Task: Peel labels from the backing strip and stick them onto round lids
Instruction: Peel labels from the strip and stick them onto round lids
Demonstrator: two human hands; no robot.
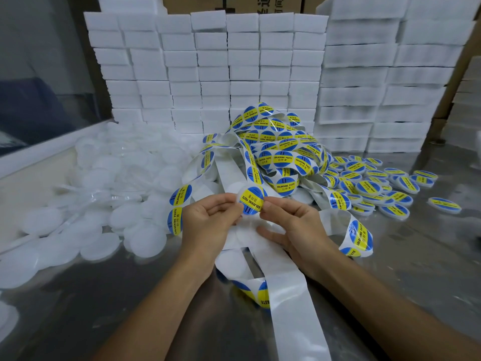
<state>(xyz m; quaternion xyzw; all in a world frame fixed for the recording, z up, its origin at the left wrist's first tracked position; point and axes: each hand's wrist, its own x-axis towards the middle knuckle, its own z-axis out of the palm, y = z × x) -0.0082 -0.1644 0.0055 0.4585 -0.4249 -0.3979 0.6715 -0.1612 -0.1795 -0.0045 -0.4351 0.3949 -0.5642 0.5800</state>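
Across the back of the grey metal worktop [416,256] rises a wall of stacked white foam blocks [234,66], the widest thing in view, with brown cartons [234,3] showing above it. Just in front of that wall, slightly right of its middle, lies the tangled heap of backing strip [278,152], still carrying many round blue-and-yellow labels printed "SOLDERING PASTE". Left of the heap spreads a broad pile of plain white round lids [104,204], reaching to a pale raised ledge [39,157] along the worktop's side. Right of the heap lies a smaller scatter of labelled lids [372,186], flat and overlapping, a few lying apart at its outer edge. From the heap's near side, bare white lengths of the strip [291,295] trail toward the viewer under both forearms, looping once by the right wrist with a few labels still on it.

Directly in front of the heap, both hands meet over one lid. The left hand [208,220] has its fingers curled, thumb and fingertips pinching the left rim of the held lid [240,198]. The right hand [294,225] pinches the right edge of a single label [252,200] between thumb and forefinger, its other fingers spread loosely below. That label lies on the lid's face, tilted, its yellow band running diagonally.
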